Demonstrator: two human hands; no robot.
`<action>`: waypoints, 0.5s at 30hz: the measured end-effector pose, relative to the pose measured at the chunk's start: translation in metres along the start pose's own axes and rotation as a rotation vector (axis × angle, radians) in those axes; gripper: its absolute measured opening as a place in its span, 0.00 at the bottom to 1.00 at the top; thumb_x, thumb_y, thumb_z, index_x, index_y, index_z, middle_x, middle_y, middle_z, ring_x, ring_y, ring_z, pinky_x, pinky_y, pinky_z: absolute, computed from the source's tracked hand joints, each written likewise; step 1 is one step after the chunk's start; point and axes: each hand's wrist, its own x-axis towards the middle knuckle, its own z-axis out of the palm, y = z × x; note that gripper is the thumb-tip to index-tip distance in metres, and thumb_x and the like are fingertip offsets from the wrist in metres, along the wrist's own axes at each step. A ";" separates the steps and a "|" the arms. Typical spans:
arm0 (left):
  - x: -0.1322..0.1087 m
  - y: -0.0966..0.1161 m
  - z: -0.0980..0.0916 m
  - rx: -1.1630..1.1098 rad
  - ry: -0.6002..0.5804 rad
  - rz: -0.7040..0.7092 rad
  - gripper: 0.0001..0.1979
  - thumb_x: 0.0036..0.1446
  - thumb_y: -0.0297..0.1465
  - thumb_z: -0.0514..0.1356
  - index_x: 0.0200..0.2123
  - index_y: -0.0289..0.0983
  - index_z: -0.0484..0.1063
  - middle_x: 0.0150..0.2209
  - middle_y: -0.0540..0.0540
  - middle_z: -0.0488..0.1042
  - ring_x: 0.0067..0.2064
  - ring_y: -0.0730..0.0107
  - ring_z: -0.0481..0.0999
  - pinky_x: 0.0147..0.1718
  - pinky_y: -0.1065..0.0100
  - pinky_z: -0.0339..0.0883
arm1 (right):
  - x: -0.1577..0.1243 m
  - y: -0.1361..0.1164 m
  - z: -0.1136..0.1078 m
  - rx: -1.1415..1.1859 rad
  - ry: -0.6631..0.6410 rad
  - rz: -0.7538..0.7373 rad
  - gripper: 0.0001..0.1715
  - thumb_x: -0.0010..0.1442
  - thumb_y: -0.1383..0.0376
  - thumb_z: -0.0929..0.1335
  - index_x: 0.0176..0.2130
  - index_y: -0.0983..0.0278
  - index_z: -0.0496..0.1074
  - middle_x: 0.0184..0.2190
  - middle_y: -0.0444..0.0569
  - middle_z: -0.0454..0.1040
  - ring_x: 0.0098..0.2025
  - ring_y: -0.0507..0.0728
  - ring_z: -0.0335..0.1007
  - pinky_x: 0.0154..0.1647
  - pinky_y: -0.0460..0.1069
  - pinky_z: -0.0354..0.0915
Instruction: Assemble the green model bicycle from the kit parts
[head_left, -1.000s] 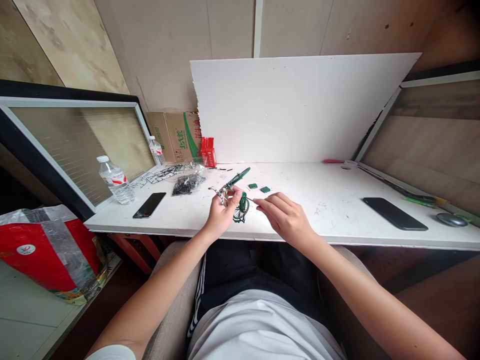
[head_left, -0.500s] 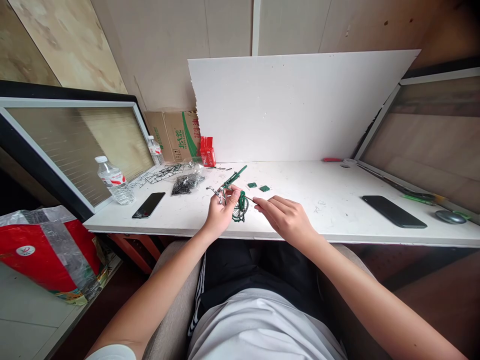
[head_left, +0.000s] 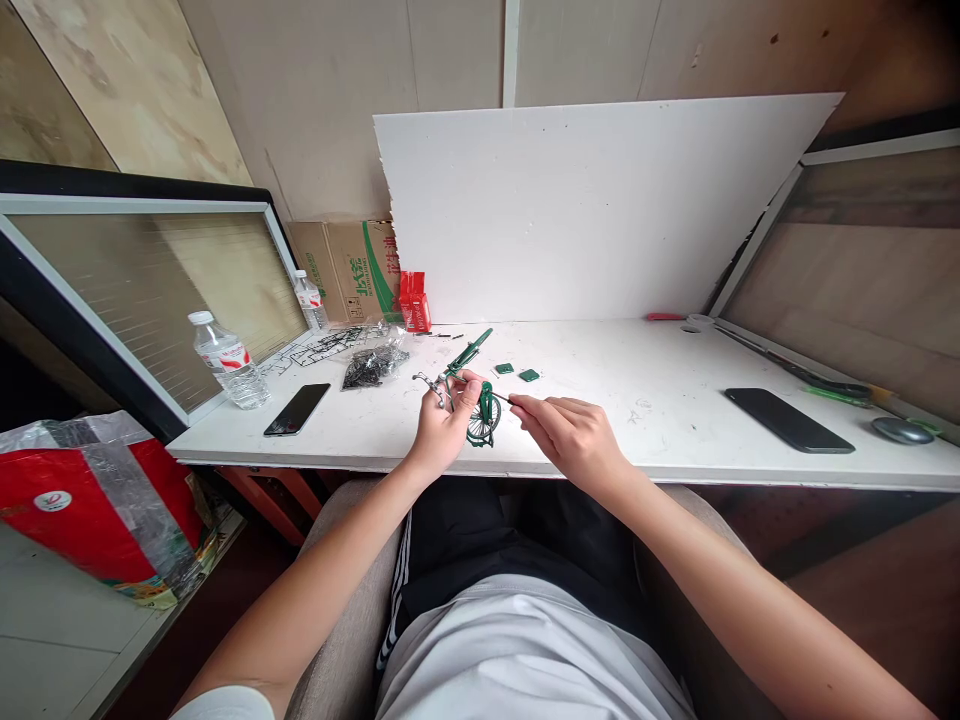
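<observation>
My left hand (head_left: 444, 422) is closed around a green model bicycle (head_left: 486, 400), held just above the front part of the white table (head_left: 645, 400). Its spoked wheel hangs below my thumb, and the grey handlebar sticks out to the left; part of the frame is hidden by my fingers. Pinched in my right hand (head_left: 566, 430) is a thin dark rod that looks like a small screwdriver (head_left: 501, 397), its tip pointing left at the green part above the wheel. Whether the tip touches cannot be made out. Two small green pieces (head_left: 529, 375) lie behind my hands.
Left of my hands lie a phone (head_left: 298, 409), a clear bag of black parts (head_left: 369, 368) and black part frames (head_left: 322, 345). Water bottles (head_left: 232, 365) and a red box (head_left: 415, 302) stand there. On the right are a black phone (head_left: 787, 420) and a mouse (head_left: 902, 430).
The model's wheel has shifted very slightly to the right, and the right hand with the rod has moved a little the same way. Both grips stay the same.
</observation>
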 end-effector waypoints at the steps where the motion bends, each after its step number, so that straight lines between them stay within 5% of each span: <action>1: 0.000 0.000 0.000 0.001 0.003 0.002 0.20 0.68 0.50 0.64 0.42 0.37 0.77 0.46 0.40 0.82 0.54 0.56 0.81 0.58 0.61 0.70 | 0.000 0.000 0.000 -0.003 0.004 0.001 0.09 0.76 0.67 0.68 0.52 0.68 0.77 0.26 0.45 0.79 0.25 0.52 0.73 0.29 0.50 0.64; 15: -0.003 0.003 0.003 -0.013 0.013 -0.009 0.21 0.66 0.50 0.66 0.41 0.37 0.78 0.44 0.40 0.82 0.51 0.58 0.81 0.55 0.62 0.71 | 0.002 -0.003 0.001 0.039 0.055 0.034 0.06 0.76 0.67 0.69 0.47 0.66 0.77 0.27 0.45 0.81 0.24 0.52 0.74 0.28 0.49 0.63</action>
